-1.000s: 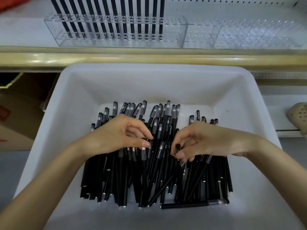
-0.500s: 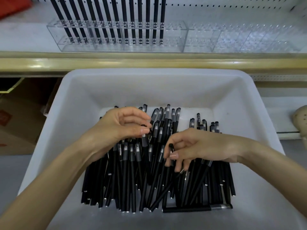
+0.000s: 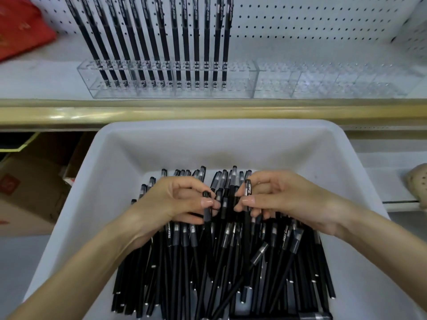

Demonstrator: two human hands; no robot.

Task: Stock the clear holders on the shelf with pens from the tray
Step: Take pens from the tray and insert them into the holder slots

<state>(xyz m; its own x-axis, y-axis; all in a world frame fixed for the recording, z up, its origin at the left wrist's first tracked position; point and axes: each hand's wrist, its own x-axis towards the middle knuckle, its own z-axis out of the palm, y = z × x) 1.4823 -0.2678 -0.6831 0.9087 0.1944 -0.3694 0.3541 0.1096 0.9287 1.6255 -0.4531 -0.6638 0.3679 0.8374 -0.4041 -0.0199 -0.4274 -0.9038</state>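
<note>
White shelf with pegboard back and brass-coloured front rail

On the white metal shelf [image 3: 46, 82] stand long clear acrylic holders [image 3: 323, 84] in a row along its front; the left holder carries upright black pens [image 3: 175, 38], the right ones look unfilled. A red fabric bag [image 3: 20, 26] lies at the shelf's far left.

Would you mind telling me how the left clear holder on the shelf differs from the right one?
The left clear acrylic holder has a row of black pens standing upright in it; the right clear acrylic holder holds none. The left sits nearer the red bag. Both rest on the white shelf.
</note>
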